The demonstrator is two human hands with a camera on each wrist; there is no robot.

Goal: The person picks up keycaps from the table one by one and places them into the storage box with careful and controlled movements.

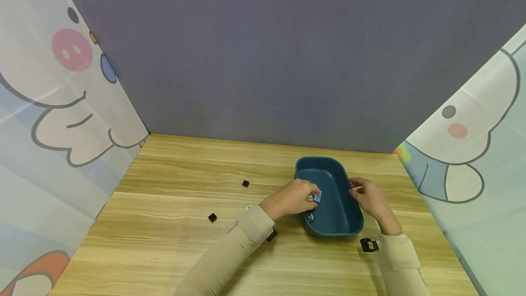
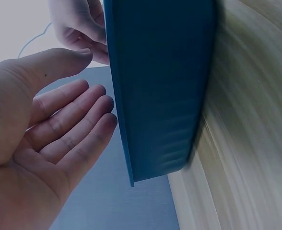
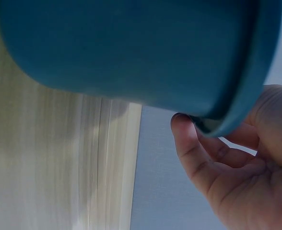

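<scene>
A dark blue plastic bin (image 1: 334, 175) stands on the wooden table. My left hand (image 1: 292, 198) is over the bin's left side, and in the left wrist view its fingers (image 2: 78, 129) are extended, with the thumb apart from them. Just by its fingertips in the head view are a small blue picture tile (image 1: 318, 196) and an orange-brown one (image 1: 309, 198). A small pale piece (image 1: 310, 217) lies in the bin below that hand. My right hand (image 1: 370, 200) holds the bin's right rim, one fingertip (image 3: 182, 125) against the outer wall; its thumb is partly hidden.
Two small black cubes (image 1: 245, 183) lie on the table (image 1: 172, 241) left of the bin. A small white tile (image 1: 249, 207) shows beside the left sleeve. A grey wall (image 1: 263, 58) rises behind the table, with cartoon-printed sheets (image 1: 33, 150) at the sides.
</scene>
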